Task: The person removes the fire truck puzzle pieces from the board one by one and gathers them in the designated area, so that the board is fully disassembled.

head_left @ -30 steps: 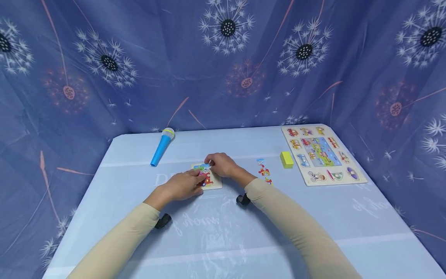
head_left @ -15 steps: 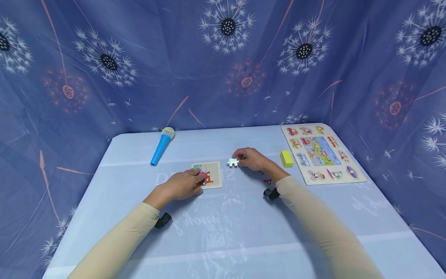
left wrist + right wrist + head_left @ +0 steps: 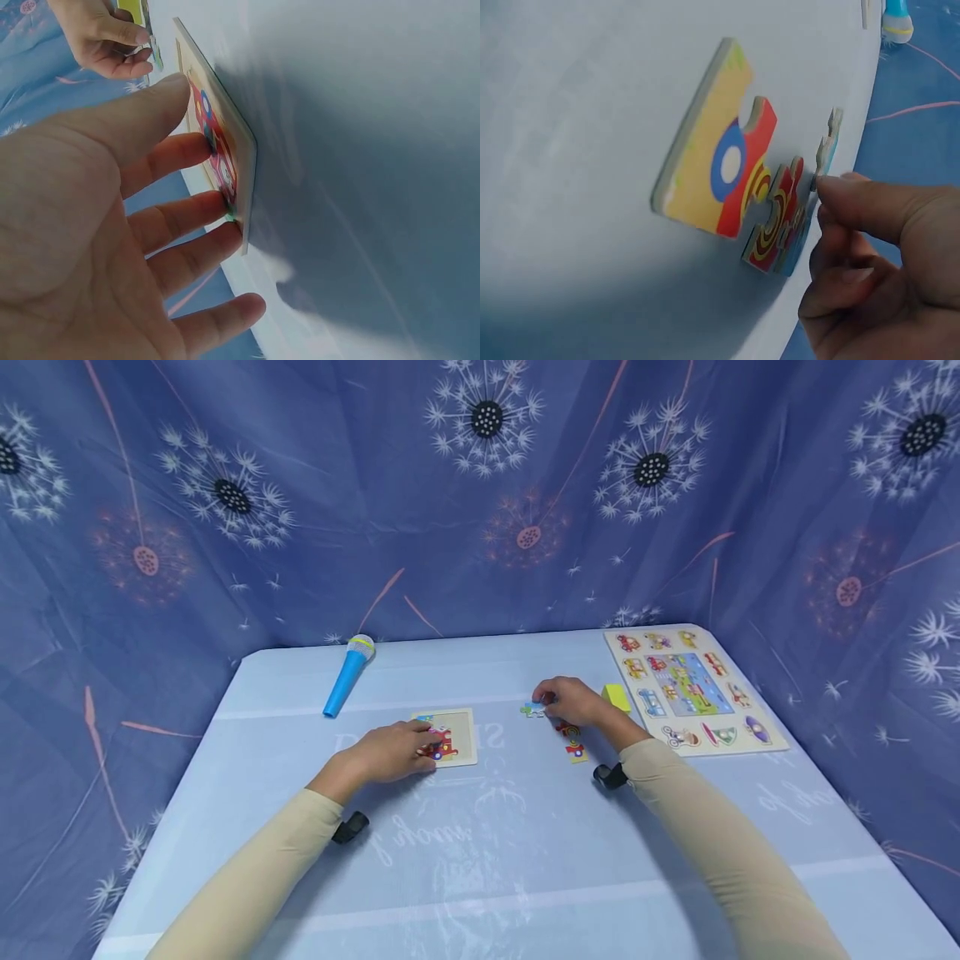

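Note:
In the head view my left hand (image 3: pixel 384 753) rests on the left side of a small wooden puzzle tray (image 3: pixel 467 735), partly filled with red and multicoloured pieces. The left wrist view shows its fingers spread nearly straight, several fingertips on the tray. To the right of the tray, my right hand (image 3: pixel 576 702) pinches a light-blue and green puzzle piece (image 3: pixel 532 709) between thumb and fingers. Near that hand lie several loose puzzle pieces (image 3: pixel 576 752); the right wrist view shows a yellow-and-red piece (image 3: pixel 705 172) with a blue wheel closest, and more pieces behind it.
A blue toy microphone (image 3: pixel 347 681) lies at the back left. Beyond my right hand stands a yellow block (image 3: pixel 617 697), with a large picture puzzle board (image 3: pixel 667 723) beside it at the table's right. A blue dandelion curtain (image 3: pixel 337 468) hangs behind the table.
My right hand has moved from the tray to the right, carrying the light-blue piece to beside the loose pieces. The tray's right part now shows bare. The left hand has stayed on the tray.

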{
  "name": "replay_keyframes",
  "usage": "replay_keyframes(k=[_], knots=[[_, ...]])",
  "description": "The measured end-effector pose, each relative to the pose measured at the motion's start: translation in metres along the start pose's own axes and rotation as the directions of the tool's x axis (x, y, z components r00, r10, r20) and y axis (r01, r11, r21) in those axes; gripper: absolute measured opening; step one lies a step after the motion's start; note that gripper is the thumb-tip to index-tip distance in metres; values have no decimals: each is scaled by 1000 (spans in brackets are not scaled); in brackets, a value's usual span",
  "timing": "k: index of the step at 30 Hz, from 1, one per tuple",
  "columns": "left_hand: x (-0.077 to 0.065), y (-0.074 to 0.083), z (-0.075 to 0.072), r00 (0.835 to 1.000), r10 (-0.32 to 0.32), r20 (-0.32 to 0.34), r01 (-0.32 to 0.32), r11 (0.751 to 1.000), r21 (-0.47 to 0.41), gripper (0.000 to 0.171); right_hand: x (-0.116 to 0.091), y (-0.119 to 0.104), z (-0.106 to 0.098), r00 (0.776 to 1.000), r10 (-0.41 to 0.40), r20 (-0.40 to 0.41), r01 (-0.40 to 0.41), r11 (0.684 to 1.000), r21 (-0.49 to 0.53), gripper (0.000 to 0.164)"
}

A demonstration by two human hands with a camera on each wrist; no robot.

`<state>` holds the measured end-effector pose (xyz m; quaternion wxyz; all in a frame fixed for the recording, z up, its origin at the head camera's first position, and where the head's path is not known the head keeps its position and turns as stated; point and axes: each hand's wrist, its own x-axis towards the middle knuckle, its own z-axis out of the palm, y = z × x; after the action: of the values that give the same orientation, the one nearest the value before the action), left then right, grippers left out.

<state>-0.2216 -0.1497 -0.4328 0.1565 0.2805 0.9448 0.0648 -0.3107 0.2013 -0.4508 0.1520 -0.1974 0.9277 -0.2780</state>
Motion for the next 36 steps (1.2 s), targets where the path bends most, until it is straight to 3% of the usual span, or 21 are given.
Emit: replay_keyframes(k=[7,11,16,25,30,36], knots=[[0,-3,-2,999,5,-31,-7,997,-74,49,-2,-2,2,994,13,-109,-10,1000,23,28],[1,-5,-3,998,15,-69,-21,996,-89,43,-1,-12,10,993,-12,-121,22,996,83,26],[3,-10,-6,995,-4,-102,-7,994,-108,42,6,-39,29,995,-51,-83,61,991,116,27],[5,-14,2,989,-61,-135,61,998,-8,56,15,-102,72,975,-203,88,210,975,-78,41],[8,-15,5,987,-91,-133,93,996,9,56,24,-125,82,972,-206,113,218,971,-98,50],[7,-14,5,986,-101,-130,100,995,-15,55,33,-133,88,978,-163,134,184,969,-164,47]])
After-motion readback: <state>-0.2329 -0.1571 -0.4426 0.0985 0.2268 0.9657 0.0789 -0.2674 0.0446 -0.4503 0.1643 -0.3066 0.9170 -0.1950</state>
